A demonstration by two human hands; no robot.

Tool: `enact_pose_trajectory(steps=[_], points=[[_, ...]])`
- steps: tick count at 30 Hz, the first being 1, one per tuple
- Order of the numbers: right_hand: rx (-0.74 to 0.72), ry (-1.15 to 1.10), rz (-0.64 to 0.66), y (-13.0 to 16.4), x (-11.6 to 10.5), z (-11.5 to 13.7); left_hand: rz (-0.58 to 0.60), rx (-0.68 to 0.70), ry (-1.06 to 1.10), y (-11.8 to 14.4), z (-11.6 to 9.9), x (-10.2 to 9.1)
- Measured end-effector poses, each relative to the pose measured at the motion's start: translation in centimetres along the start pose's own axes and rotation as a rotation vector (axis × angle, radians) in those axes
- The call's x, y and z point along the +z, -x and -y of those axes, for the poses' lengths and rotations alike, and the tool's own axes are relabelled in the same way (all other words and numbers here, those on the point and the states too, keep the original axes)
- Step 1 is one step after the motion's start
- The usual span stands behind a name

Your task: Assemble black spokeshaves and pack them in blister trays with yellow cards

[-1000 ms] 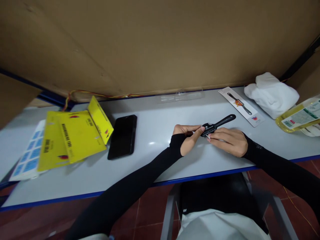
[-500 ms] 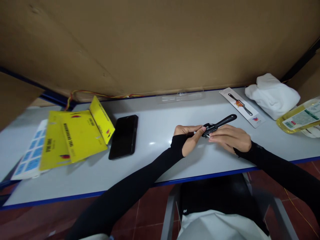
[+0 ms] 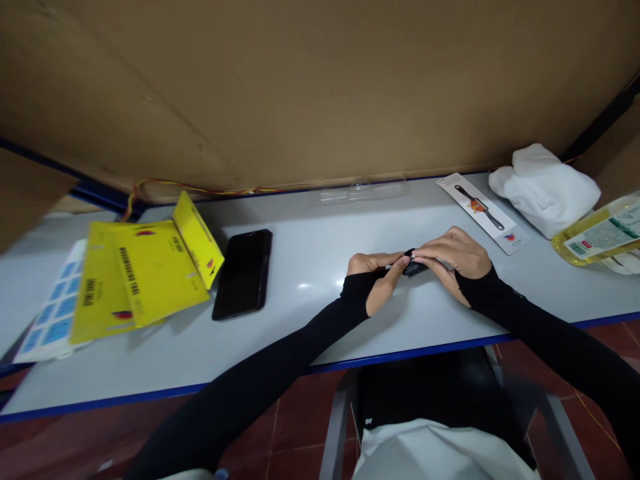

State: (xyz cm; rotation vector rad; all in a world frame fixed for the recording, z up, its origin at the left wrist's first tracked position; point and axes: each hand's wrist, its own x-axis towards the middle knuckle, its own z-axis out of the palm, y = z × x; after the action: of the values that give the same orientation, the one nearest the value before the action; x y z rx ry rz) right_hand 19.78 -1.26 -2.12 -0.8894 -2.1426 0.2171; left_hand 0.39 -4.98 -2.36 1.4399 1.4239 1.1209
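Over the tabletop, a black spokeshave (image 3: 414, 269) is held between my two hands. My left hand (image 3: 379, 277) is closed on its left side, thumb pressed against the middle of the body. My right hand (image 3: 459, 257) pinches with thumb and fingertips at a small shiny metal part on top of the body. Those fingers hide the right handle and much of the body. To the upper right lies a flat white backing card (image 3: 465, 185) with a picture of a spokeshave on it.
Yellow cardboard packaging (image 3: 160, 273) rests over blue-and-white printed sheets (image 3: 47, 327) at left, beside a black phone (image 3: 243, 273). A clear plastic shell (image 3: 363, 192) lies at the back. White cloth (image 3: 545, 187) and a bottle of yellow liquid (image 3: 595, 233) occupy the right.
My right hand has risen from below the spokeshave's right handle to the top of its body, now covering that handle. My left hand has kept its grip. The view has shifted slightly.
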Motion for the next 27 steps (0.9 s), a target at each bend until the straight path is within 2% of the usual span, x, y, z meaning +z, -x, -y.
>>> enact_pose_trajectory(steps=[6,8,12,16,22,27], points=[[0.065,0.016,0.276,-1.0,-0.3,-1.2,0.072,-0.167,-0.017,-0.2,0.6,0.2],[0.077,-0.020,0.318,-1.3,-0.6,-1.4,0.100,-0.201,0.000,-0.2,0.3,0.1],[0.039,-0.061,0.327,-1.3,-1.2,-1.8,0.181,-0.236,0.040,-0.1,-0.4,-0.1],[-0.026,-0.012,0.332,-0.9,-1.2,-1.9,0.145,-0.241,-0.051,0.1,-0.3,-0.1],[-0.125,0.143,0.277,-0.8,-0.8,-1.7,0.115,-0.105,-0.073,0.4,0.7,0.3],[-0.194,0.118,0.344,-0.9,-1.5,-2.3,0.062,-0.049,-0.130,1.0,1.1,0.5]])
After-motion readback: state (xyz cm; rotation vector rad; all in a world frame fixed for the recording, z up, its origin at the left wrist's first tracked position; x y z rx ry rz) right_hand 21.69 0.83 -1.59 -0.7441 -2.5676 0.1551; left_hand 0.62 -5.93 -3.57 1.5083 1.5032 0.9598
